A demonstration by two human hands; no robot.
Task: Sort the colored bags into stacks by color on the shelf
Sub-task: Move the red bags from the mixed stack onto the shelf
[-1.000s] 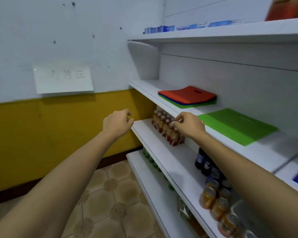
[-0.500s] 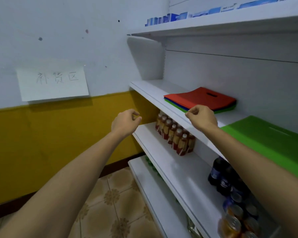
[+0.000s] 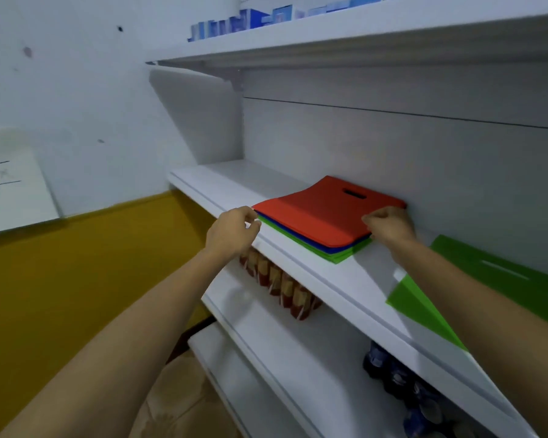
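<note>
Our left hand (image 3: 233,230) and right hand (image 3: 389,224) sit at opposite edges of the red bag (image 3: 323,213) on the shelf (image 3: 222,184); we cannot tell whether either grip holds it.

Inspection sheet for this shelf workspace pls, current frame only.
Surface: white shelf, carries the bags.
Job's things: red bag lies on a blue bag and a green bag, all in one pile; a second green bag lies apart to the right.
Clutter: brown bottles and dark bottles below the bag shelf; blue boxes on the top shelf.
Hands: left hand at the pile's front left corner, right hand at the red bag's right edge; fingers curled, grip unclear.
Cables: nothing seen.
Surroundings: white and yellow wall, paper sign, tiled floor.
</note>
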